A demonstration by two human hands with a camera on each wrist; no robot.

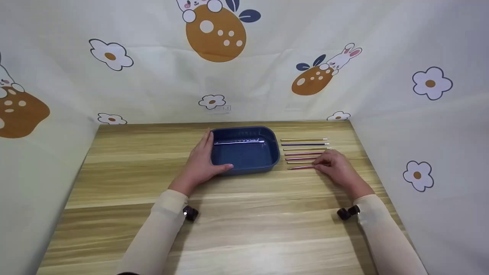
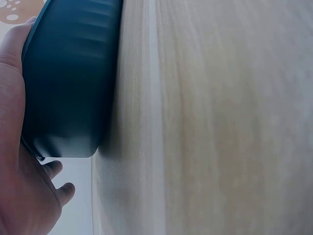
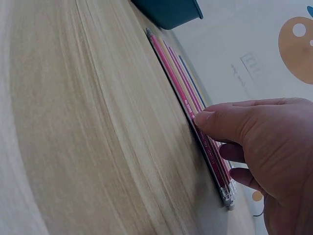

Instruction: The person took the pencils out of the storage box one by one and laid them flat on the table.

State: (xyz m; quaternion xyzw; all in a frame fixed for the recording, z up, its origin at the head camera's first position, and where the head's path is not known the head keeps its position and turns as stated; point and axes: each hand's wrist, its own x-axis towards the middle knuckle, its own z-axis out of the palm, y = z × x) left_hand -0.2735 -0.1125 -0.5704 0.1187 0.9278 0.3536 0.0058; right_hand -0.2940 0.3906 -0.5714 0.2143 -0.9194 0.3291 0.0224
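Observation:
A dark blue rectangular dish [image 1: 244, 169] lies on the wooden table. My left hand [image 1: 198, 162] grips its left end, thumb over the front rim and fingers along the left side. In the left wrist view, the dish's outer wall [image 2: 73, 83] fills the space beside that hand [image 2: 19, 161]. To the right of the dish, several pencils [image 1: 304, 144] lie side by side in a row. My right hand [image 1: 336, 168] pinches the nearest one, a red pencil [image 1: 300, 167], between thumb and forefinger. In the right wrist view, that red pencil [image 3: 171, 68] still lies along the table.
A cream cloth printed with rabbits, oranges and flowers [image 1: 216, 34] hangs behind the table and at both sides. The pencils' left ends lie close to the dish's right wall. Wood-grain tabletop [image 1: 259, 221] extends in front of the dish.

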